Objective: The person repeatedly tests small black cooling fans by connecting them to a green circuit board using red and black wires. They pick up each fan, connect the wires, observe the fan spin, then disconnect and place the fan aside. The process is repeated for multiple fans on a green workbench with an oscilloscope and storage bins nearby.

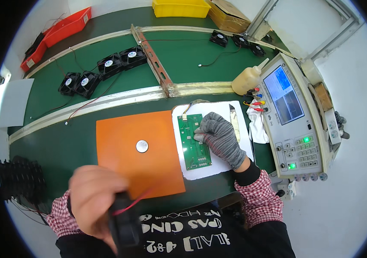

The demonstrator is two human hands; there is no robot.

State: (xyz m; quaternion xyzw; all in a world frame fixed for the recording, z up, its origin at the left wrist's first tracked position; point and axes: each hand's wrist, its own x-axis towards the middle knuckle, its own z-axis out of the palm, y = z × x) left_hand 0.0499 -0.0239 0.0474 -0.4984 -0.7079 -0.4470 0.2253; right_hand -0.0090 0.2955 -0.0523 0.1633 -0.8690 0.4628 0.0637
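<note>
My left hand (95, 191), bare and smeared by motion, grips a black cooling fan (125, 219) with a red wire, close to my body at the lower left. My right hand (220, 137), in a grey knit glove, rests at the right side of a green circuit board (192, 148). Its fingers are curled together over the board's middle; whatever they pinch is hidden. The board lies on a white sheet (230, 170), with a wired white connector (185, 116) at its top end. Beside the board is an orange mat (123, 133) bearing a round silver disc (142, 146).
A test instrument (295, 129) with a lit screen stands at right, a squeeze bottle (246, 81) at its back corner. Fans (109, 63) with loose wires lie beyond a metal rail. Stacked black fans (20, 178) stand at left; red trays (67, 28) and a yellow bin (181, 8) sit behind.
</note>
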